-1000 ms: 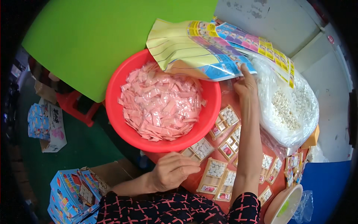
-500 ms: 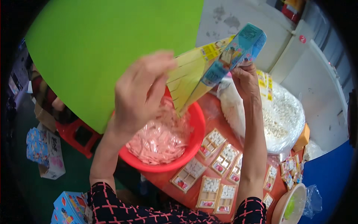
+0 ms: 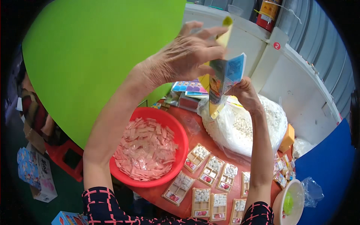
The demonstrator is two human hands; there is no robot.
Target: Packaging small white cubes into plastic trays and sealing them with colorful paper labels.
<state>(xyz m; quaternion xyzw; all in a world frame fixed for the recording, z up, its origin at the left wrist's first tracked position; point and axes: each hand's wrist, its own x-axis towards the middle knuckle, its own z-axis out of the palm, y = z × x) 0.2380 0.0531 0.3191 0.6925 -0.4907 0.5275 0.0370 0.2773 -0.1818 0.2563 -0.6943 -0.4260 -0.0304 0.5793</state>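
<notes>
Your right hand [image 3: 244,93] pinches the near right edge of a folded printed card box [image 3: 234,69], thumb and fingers closed on it. Your left hand [image 3: 185,54] is raised at the card's far left side, fingers spread and partly curled across its edge; from here you cannot tell whether they grip it or only touch it. The card stands upright between your 2 hands, its yellow inner side and blue printed panels showing, and its lower tip overlaps the left edge of a clear plastic bag [image 3: 243,127] of small white pieces. To the left, below your left forearm, a red basin [image 3: 182,146] holds many pink wrapped strips [image 3: 150,153]. On the red table [image 3: 204,140], near you and right of the basin, lie at least 8 shallow wooden trays [image 3: 201,202] with white pieces in their compartments, 1 partly hidden by your right forearm. Farther off, flat printed sheets [image 3: 189,86] lie left of the bag. To its right is an orange box [image 3: 287,138], and near right a beige bowl [image 3: 277,204] holds something bright green.
</notes>
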